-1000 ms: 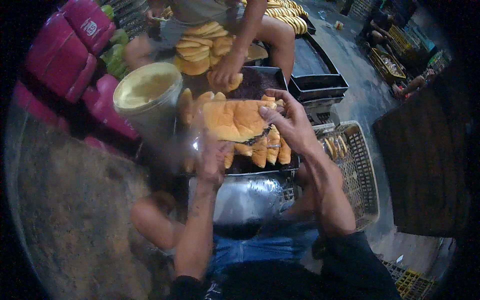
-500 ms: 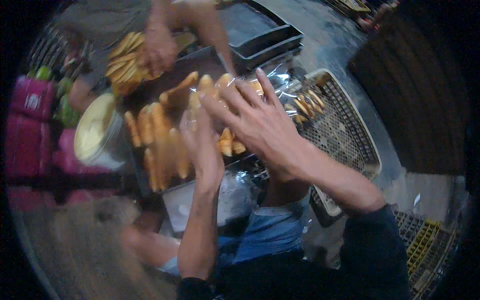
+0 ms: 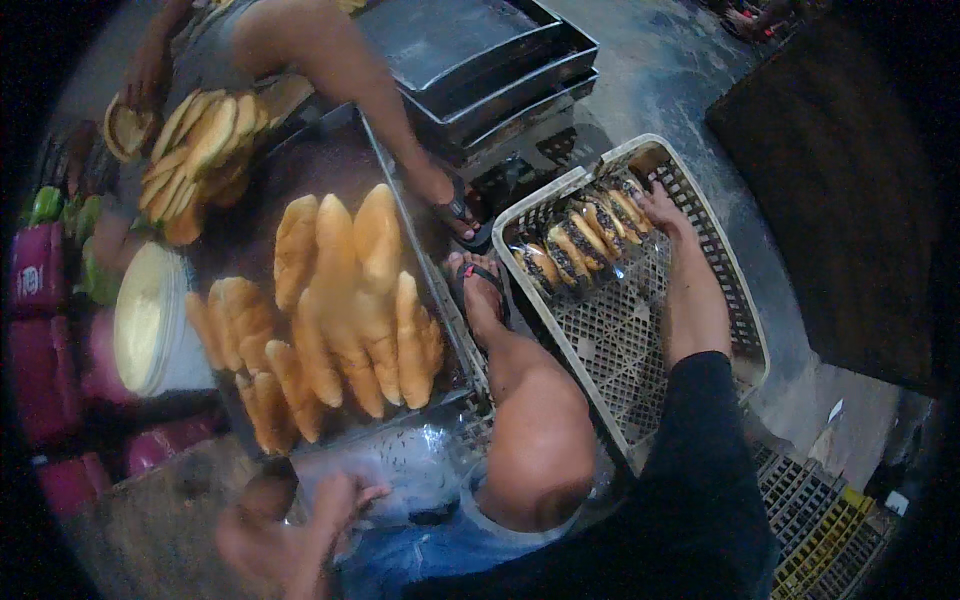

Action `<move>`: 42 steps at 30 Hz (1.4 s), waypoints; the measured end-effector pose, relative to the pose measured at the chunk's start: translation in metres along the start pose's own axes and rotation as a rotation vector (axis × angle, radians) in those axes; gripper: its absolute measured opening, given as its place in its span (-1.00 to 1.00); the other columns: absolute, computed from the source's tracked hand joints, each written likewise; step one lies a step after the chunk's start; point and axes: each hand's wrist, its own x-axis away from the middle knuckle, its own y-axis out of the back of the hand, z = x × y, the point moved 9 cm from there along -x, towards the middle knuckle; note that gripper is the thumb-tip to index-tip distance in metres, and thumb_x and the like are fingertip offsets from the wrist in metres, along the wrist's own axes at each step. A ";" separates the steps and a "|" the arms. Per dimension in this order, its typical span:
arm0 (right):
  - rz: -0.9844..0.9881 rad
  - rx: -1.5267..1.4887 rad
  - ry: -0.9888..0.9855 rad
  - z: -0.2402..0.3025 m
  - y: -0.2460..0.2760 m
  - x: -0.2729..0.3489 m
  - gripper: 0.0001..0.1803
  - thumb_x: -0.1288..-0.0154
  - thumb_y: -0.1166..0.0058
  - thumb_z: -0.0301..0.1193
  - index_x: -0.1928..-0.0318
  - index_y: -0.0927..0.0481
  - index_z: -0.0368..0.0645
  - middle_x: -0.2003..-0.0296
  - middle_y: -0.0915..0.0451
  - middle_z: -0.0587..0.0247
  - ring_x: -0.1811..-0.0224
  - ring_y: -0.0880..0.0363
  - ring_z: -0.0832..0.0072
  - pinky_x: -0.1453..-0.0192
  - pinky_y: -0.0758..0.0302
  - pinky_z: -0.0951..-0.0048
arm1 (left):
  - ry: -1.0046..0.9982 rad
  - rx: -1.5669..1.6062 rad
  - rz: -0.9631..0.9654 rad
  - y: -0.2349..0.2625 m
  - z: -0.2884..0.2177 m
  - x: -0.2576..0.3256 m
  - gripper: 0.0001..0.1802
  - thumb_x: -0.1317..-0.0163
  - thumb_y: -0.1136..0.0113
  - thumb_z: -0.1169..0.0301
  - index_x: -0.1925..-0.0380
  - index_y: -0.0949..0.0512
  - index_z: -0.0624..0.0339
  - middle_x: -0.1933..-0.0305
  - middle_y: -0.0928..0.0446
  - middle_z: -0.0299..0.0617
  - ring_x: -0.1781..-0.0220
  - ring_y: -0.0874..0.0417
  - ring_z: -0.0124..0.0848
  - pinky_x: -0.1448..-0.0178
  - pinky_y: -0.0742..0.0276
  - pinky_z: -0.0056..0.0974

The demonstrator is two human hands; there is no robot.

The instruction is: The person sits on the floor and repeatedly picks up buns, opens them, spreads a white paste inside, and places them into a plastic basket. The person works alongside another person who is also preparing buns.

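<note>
A clear bag of buns (image 3: 578, 240) is gripped by the right hand (image 3: 657, 207) inside the grey plastic crate (image 3: 655, 330), while clear plastic bags (image 3: 415, 470) are pinned under the spread left hand (image 3: 330, 510). At ten o'clock, the tray of long loaves (image 3: 340, 300) is flanked by a white bucket (image 3: 150, 320).
</note>
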 end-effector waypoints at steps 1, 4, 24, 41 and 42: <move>0.012 0.002 -0.035 0.011 0.013 0.002 -0.10 -0.41 -0.01 0.02 -0.54 0.08 -0.08 -0.41 -0.31 -0.03 -0.50 -0.17 0.07 -0.54 0.02 0.06 | 0.047 -0.049 0.041 -0.002 0.002 0.002 -0.38 -0.13 -0.32 -0.22 0.48 -0.73 0.21 0.56 -0.65 -0.07 0.50 -0.68 -0.15 0.28 -0.55 -0.09; -0.174 0.056 0.323 0.108 0.087 0.080 -0.14 -0.50 0.11 0.03 -0.56 0.11 -0.14 -0.44 -0.28 -0.05 -0.54 -0.15 0.07 -0.61 0.15 0.18 | -0.010 0.352 0.039 0.011 -0.022 0.021 -0.49 -0.24 -0.32 -0.06 0.50 -0.69 0.22 0.56 -0.65 -0.09 0.51 -0.68 -0.21 0.34 -0.54 -0.15; 0.466 -1.022 0.594 0.298 -0.029 0.556 -0.68 -0.49 -0.08 -0.29 0.02 -0.45 -0.34 0.42 -0.58 0.24 0.52 -0.61 0.52 0.50 -0.56 0.57 | -0.589 1.903 -0.728 0.110 -0.018 0.081 -0.67 -0.43 -0.18 0.23 0.03 -0.58 0.30 0.17 -0.69 -0.08 0.16 -0.75 -0.32 0.09 -0.68 -0.31; -0.358 0.586 0.790 0.549 -0.162 0.459 -0.51 -0.17 -0.23 0.04 0.17 -0.74 -0.14 0.02 -0.68 0.07 -0.09 -0.51 0.17 -0.10 -0.37 0.15 | -0.254 1.886 -1.629 0.161 0.217 0.066 -0.30 -0.46 0.13 -0.21 -0.23 -0.39 0.18 -0.19 -0.49 -0.04 -0.08 -0.60 -0.09 -0.08 -0.63 -0.03; -0.279 0.572 0.785 0.548 -0.163 0.457 -0.55 -0.15 -0.22 -0.04 0.13 -0.74 -0.13 0.03 -0.69 0.08 -0.14 -0.51 0.16 -0.16 -0.36 0.14 | -0.311 1.945 -1.637 0.162 0.218 0.063 -0.30 -0.47 0.16 -0.21 -0.23 -0.40 0.19 -0.18 -0.51 -0.03 -0.08 -0.61 -0.08 -0.09 -0.63 -0.03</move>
